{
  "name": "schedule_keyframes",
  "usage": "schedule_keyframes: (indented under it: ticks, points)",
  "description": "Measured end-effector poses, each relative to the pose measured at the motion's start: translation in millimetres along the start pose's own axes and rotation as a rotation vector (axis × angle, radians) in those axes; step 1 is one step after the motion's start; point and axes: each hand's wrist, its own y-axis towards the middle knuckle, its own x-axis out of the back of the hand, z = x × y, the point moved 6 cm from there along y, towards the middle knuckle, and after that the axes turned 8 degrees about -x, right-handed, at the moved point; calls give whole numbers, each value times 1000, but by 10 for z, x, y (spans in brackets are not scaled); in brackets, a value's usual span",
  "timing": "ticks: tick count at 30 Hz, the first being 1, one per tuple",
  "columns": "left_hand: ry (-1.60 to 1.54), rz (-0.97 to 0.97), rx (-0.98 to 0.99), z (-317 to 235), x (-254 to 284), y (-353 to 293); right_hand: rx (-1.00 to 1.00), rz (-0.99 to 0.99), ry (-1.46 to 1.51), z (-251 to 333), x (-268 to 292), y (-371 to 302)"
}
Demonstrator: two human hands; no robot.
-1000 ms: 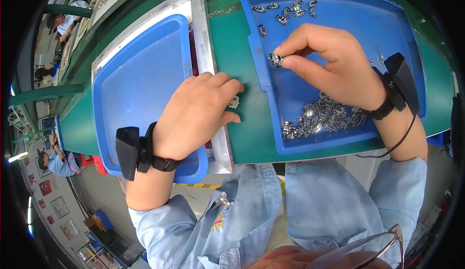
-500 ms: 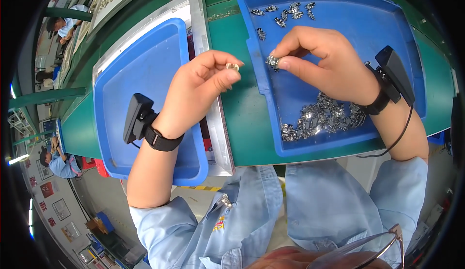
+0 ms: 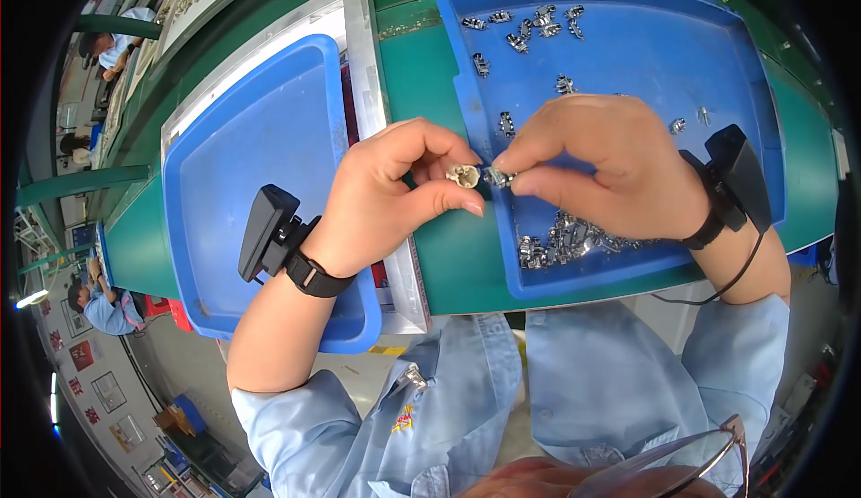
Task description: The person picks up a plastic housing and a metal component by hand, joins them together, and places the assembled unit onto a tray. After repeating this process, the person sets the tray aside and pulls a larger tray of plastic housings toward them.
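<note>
Between thumb and fingers, my left hand pinches a small cream-coloured hollow part, its opening facing right. My right hand pinches a small silver metal part close beside it; whether the two parts touch I cannot make out. Both hands meet over the left rim of the right blue tray. Below my right hand lies a heap of similar silver metal parts, partly covered by the hand. More single metal parts are scattered in the tray's far left corner.
At left, another blue tray rests on a pale metal frame. Green table surface shows between the trays. Black devices are strapped to both wrists, with a cable hanging from the right one. Other people sit farther left.
My hands have come together and lower, bringing the cream part beside the metal part. With my right hand moved, single metal parts in the tray's middle now show.
</note>
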Motion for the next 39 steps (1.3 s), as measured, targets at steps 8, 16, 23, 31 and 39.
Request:
schedule_keyframes:
  ticks: [8, 16, 23, 31, 39]
  points:
    - [129, -57, -90, -53, -11, -27, 38, 26, -14, 47, -58, -17]
    - [341, 32, -207, -217, -56, 3, 18, 4, -60, 36, -45, -15]
    - [146, -3, -163, -92, -71, -10, 22, -29, -69, 41, -20, -15]
    - [36, -43, -212, -59, -15, 2, 4, -32, -23, 49, -26, -17]
    - [52, -60, -286, -88, -8, -18, 11, -21, -12, 39, -54, -23]
